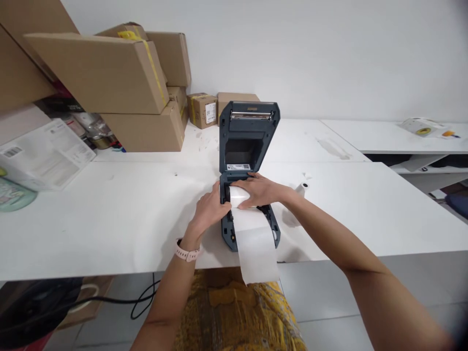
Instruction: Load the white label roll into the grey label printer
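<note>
A dark grey label printer (225, 236) stands on the white table with its lid raised. Inside it lies a white label roll (239, 196), and a strip of its paper (258, 251) runs out over the table's front edge. My right hand (258, 190) curves over the roll from the right, gripping it with the thumb at the near side. My left hand (211, 208) clasps the printer's left wall, its thumb inside beside the roll; part of its fingers is hidden. A pinkish watch band (186, 251) circles my left wrist.
Cardboard boxes (106, 73) are stacked at the back left. Beside them are a white printed box (47, 153) and a green pack (16, 195). A small white roll (302, 188) stands right of the printer. Black cables (142, 298) hang below the table.
</note>
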A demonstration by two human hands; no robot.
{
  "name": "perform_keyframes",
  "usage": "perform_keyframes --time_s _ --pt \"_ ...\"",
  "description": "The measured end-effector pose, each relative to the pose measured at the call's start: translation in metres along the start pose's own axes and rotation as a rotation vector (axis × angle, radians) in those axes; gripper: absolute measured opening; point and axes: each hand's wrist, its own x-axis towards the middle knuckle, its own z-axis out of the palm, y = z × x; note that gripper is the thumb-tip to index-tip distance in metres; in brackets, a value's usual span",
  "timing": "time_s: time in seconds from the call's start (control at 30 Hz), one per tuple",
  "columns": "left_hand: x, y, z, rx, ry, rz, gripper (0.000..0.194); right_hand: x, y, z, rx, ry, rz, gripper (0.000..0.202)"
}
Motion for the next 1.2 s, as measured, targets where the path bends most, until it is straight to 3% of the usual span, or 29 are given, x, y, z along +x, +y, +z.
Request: perform_keyframes --time_s 0.17,0.3,0.4,0.5,0.6,0.7,0.87,1.0,1.1,1.2 --pt "0.001 -0.002 0.000 -0.049 -0.011 -0.002 0.078 0.007 -0.002 -0.012 0.080 -0.030 -0.029 0.089" --pt "0.002 -0.005 0.002 -0.075 0.041 0.047 0.076 -0.029 0.004 -0.035 0.428 0.004 -0.140 0.094" --pt "0.003 -0.004 0.002 -0.068 0.026 0.026 0.079 -0.069 0.021 -0.054 0.619 0.211 -0.212 0.101" --pt "0.002 -0.002 0.000 -0.029 -0.013 -0.006 0.082 -0.096 0.051 -0.062 0.556 0.403 -0.130 0.100" --pt "0.002 0.000 0.000 -0.012 -0.029 -0.025 0.083 -0.099 0.085 -0.053 0.486 0.411 -0.039 0.085" --pt "0.002 0.000 0.000 -0.004 -0.023 -0.027 0.082 -0.081 0.111 -0.031 0.524 0.369 0.076 0.075" --pt "0.004 -0.001 0.000 -0.045 -0.016 -0.026 0.082 -0.058 0.128 -0.001 0.583 0.377 0.156 0.076" --pt "0.004 -0.002 0.001 -0.066 -0.013 -0.025 0.083 -0.087 0.141 0.000 0.709 0.376 0.180 0.092" --pt "0.005 -0.002 0.001 -0.057 -0.014 -0.027 0.084 -0.124 0.156 0.005 0.917 0.548 0.261 0.088" --pt "0.005 -0.001 0.001 -0.043 -0.016 -0.037 0.085 -0.145 0.166 0.027 1.014 0.661 0.342 0.078"
